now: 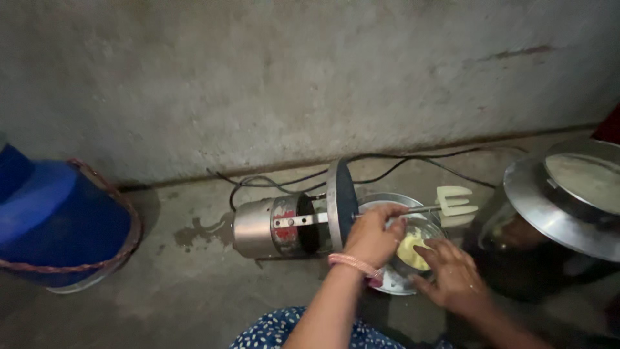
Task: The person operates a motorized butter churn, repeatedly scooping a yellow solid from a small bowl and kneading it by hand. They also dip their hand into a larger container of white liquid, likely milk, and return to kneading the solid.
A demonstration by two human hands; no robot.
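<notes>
**Inspector:** Report position and orientation of the unit.

**Operator:** The electric churner (pixel 303 223) lies on its side on the concrete floor (pixel 194 291), close to the grey wall (pixel 290 77). Its long axis runs left to right, roughly parallel to the wall. The motor housing (pixel 258 227) is at the left end. The round lid disc (pixel 341 205) stands on edge at mid-length. The shaft (pixel 413 209) extends to the right and ends in a pale plastic blade (pixel 456 205), so the working end points right.

**Inspector:** Hand status.

**Operator:** The left hand (pixel 373 234) is closed around the shaft just right of the disc, fingers curled together over the rod. The right hand (pixel 452 274) lies over the near rim of a shallow steel bowl (pixel 394 279), fingers slightly apart and extended toward the pale yellow mass (pixel 413 251) in the bowl. Whether the fingertips contact that mass cannot be determined.

**Inspector:** Relation of shaft to bowl.

**Operator:** The bowl sits on the floor beneath the shaft. The blade projects past the far right rim.

**Inspector:** Surrounding items.

**Operator:** A black cable (pixel 387 169) runs along the base of the wall behind the unit. A large steel pot (pixel 562 200) stands at right, tilted toward the camera. A blue tub (pixel 58 220) stands at far left, well apart.
</notes>
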